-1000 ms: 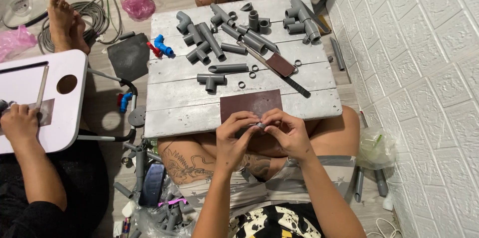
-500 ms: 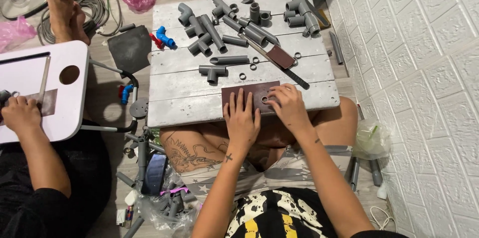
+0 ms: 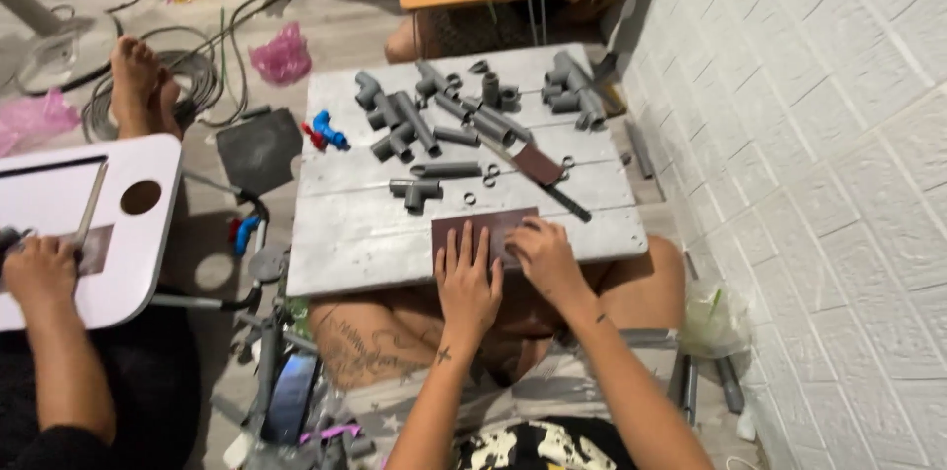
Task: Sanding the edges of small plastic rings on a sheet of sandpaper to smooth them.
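Low in the middle of the frame, the left hand (image 3: 468, 283) lies flat, fingers spread, on the near edge of a dark brown sandpaper sheet (image 3: 483, 230). The right hand (image 3: 543, 255) presses beside it with fingers curled together; whether it pinches something small I cannot tell. The sheet rests at the front edge of a grey wooden board (image 3: 375, 243). Above it lie a grey tee fitting (image 3: 416, 193), a knife (image 3: 541, 168) and a heap of grey pipe fittings (image 3: 464, 105). At the left edge, another person's hand (image 3: 39, 268) rests on a white lap table (image 3: 128, 253).
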